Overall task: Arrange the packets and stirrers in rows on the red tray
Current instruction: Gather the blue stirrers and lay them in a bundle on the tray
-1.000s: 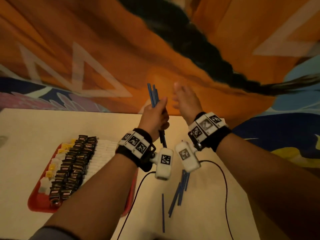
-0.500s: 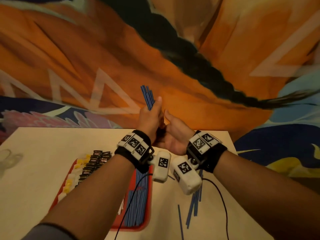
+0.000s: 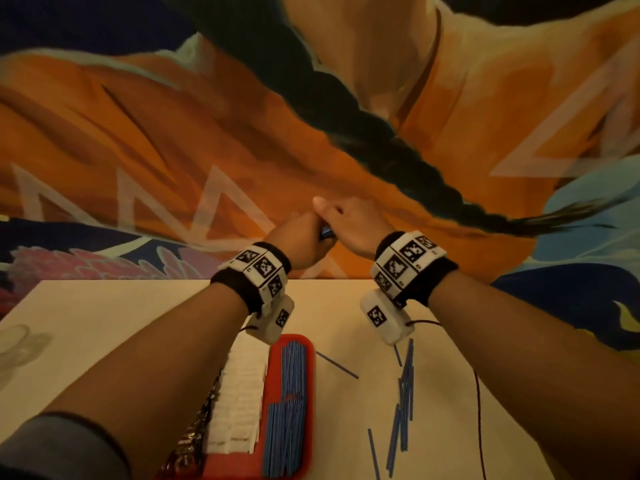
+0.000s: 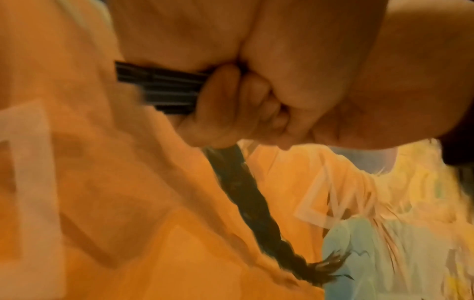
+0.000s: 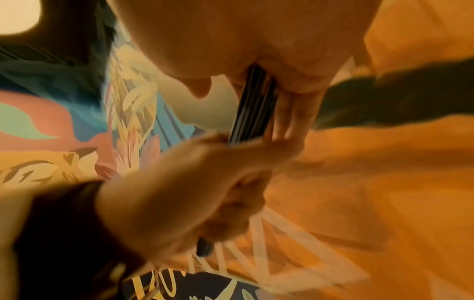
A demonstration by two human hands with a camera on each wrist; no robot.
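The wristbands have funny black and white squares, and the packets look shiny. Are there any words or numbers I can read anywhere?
None can be read.
Wristband squares: black-and-white code patterns, no letters or numbers.
Dark packets on the red tray: any print too blurred to read.
White packets: no print visible.
Wall painting: shapes only.

Red tray [image 3: 309, 382] – glossy plastic; white packets [image 3: 239, 400] – matt paper; table [image 3: 104, 320] – smooth, matt.

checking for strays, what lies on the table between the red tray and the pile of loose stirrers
In the head view, one loose blue stirrer lies slanted on the bare table between the red tray and the stirrer pile.
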